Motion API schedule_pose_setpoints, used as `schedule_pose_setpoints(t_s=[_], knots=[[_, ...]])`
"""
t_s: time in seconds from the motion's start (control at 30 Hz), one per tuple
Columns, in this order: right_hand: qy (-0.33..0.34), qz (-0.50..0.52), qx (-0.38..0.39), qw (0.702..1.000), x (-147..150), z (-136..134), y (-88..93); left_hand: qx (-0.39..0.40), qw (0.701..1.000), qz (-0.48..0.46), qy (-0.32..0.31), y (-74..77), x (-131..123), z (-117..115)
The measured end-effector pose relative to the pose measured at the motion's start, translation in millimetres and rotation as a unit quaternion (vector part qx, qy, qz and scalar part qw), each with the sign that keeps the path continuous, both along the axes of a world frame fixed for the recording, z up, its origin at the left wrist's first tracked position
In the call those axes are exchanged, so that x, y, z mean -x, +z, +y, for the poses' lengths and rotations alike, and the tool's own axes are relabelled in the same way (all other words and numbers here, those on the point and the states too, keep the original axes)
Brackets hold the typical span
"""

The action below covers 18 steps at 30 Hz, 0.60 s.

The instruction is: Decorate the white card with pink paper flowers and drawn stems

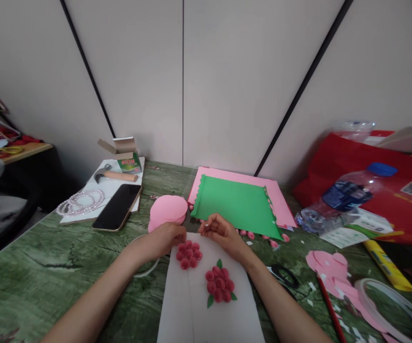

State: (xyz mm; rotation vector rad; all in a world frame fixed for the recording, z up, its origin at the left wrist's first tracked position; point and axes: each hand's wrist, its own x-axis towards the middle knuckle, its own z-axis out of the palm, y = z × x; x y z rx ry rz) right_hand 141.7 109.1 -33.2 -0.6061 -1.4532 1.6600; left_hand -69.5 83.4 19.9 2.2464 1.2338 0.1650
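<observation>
My left hand (165,239) is at the top left of a white paper sheet (180,312), its fingers bent together beside a cluster of pink paper roses (189,254). What those fingertips hold, if anything, is hidden. Opposite it, over the sheet's top edge, my right hand (225,237) has its fingers curled, with a small white scrap (206,225) at the fingertips. Lower on the sheet lies a second rose cluster (220,284) with green paper leaves. Rounded pink paper pieces (168,209) are stacked just behind my left hand.
Green card (234,202) lies behind my hands on pink sheets, with loose roses along its edges. To the left are a phone (117,208), a hammer (118,176) and bead strings (80,202). Scissors (285,276), a tape roll (391,305) and a bottle (348,195) are right.
</observation>
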Motion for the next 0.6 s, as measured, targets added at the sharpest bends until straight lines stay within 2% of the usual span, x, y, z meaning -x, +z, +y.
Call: schedule_pose_setpoints(t_s=[0.2, 0.6], knots=[[0.001, -0.006, -0.005, 1.000, -0.5, 0.0, 0.6, 0.002, 0.999, 0.047, 0.011, 9.4, -6.0, -5.6], [0.008, -0.002, -0.003, 1.000, -0.7, 0.3, 0.3, -0.029, 0.995, 0.096, -0.008, 5.7, -8.6, -8.6]])
